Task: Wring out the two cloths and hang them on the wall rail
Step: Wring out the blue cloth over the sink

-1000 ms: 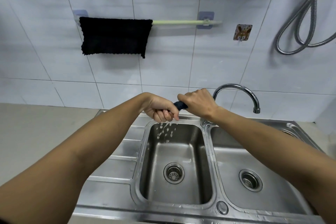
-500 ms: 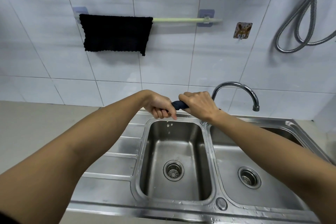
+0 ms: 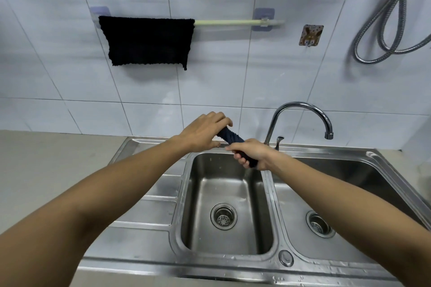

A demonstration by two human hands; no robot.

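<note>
While twisted, cloth (image 3: 231, 138), left hand (image 3: 205, 131), right hand (image 3: 250, 154)

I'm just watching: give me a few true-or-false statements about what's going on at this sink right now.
1. A black cloth hangs on the wall rail. True.
2. Both hands grip a twisted dark blue cloth. True: left hand, right hand.
3. The twisted cloth is held over the right basin. False: it is over the left basin.
4. Water runs from the tap. False: no stream shows.
5. The rail is completely covered. False: its right part is bare.
</note>
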